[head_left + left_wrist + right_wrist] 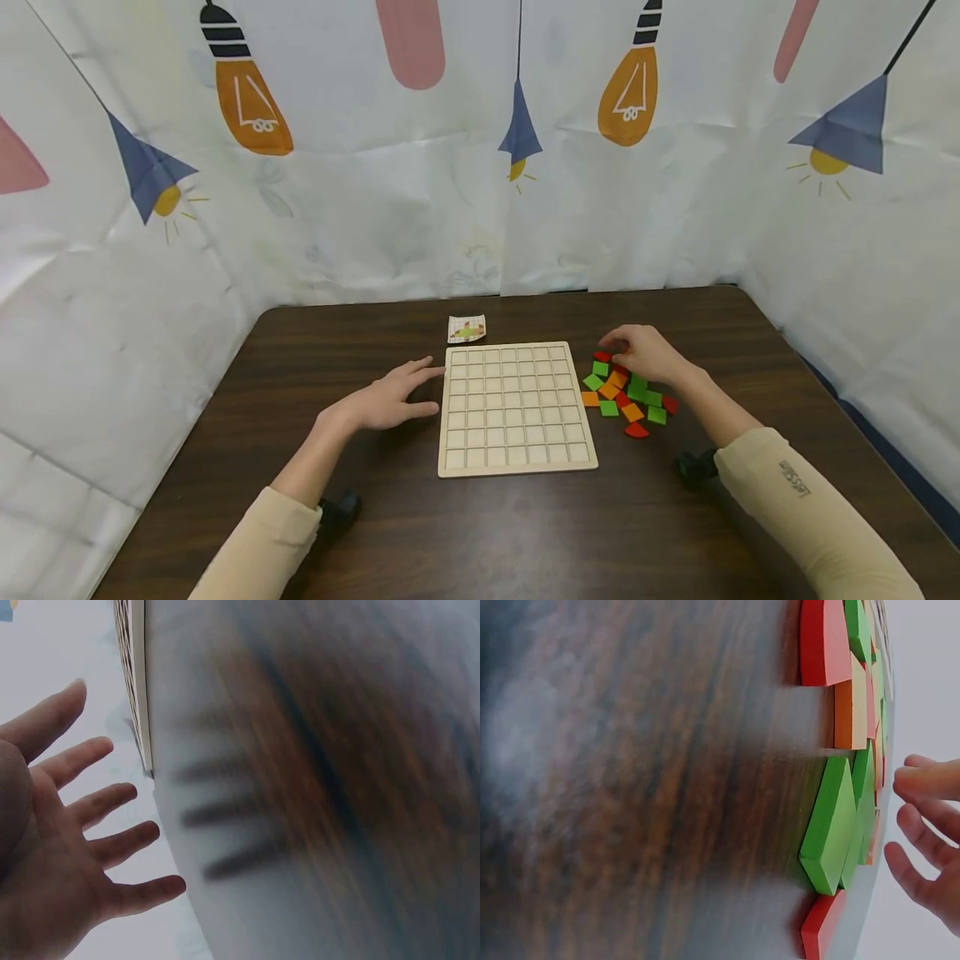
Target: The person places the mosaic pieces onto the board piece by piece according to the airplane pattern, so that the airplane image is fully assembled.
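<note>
Head view: the left hand [393, 396] is spread wide at the 9 o'clock side of the grid board [517, 408], fingers towards 2; contact, I can't tell. The board, roughly square, sits mid-counter [517, 533], near edge running 9 to 3. A picture card [467, 330] lies off its 11. Over at 3, the right hand [647, 354] arches over the coloured pieces [608, 408]; the closest red piece [636, 431] stretches 9 to 3.

Left wrist: fingers fanned towards 2, the board edge-on at 12, slanting 11 to 5.

Right wrist: loosely bent fingers, narrowly parted, aim at 9; a green piece [831, 825] has its long axis 1 to 7.
</note>
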`<state>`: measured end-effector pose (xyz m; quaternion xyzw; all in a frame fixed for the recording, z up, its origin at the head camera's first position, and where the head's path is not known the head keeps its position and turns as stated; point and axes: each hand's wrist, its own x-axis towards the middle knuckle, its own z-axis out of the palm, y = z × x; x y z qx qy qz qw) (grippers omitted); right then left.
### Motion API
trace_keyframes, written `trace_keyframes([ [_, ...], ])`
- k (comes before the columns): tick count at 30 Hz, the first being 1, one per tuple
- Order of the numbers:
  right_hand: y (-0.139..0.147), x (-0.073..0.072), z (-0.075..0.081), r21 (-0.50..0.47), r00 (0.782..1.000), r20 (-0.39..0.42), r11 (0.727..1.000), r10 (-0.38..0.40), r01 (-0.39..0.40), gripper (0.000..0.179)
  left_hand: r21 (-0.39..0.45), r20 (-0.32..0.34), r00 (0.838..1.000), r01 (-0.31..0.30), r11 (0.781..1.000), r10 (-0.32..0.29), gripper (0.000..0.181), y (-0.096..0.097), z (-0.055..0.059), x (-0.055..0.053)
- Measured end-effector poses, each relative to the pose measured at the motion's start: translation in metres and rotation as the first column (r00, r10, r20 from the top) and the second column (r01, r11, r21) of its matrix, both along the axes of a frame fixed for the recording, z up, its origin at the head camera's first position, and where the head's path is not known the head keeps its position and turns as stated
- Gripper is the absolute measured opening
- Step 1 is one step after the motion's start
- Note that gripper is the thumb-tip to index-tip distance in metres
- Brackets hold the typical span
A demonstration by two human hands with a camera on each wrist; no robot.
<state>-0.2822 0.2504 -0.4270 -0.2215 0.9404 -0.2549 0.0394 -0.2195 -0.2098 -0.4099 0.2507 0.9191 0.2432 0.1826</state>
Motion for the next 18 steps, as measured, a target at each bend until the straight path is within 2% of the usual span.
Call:
trace_keyframes([
  [6,-0.004,-0.003,-0.001,0.007,1.0,0.006,1.0,-0.007,0.007,0.028,-0.057,0.026,0.999,0.022,0.998,-0.021,0.081,0.009,0.001,0.002],
  [10,-0.007,-0.004,-0.002,0.015,1.0,0.009,1.0,0.002,-0.002,0.027,-0.118,0.015,0.999,0.04,0.992,-0.038,0.082,0.011,-0.001,0.004],
  [18,-0.013,-0.005,-0.006,0.035,0.999,0.025,0.999,0.037,-0.038,0.021,-0.138,0.033,0.997,0.071,0.988,-0.067,0.088,0.013,-0.007,0.008],
])
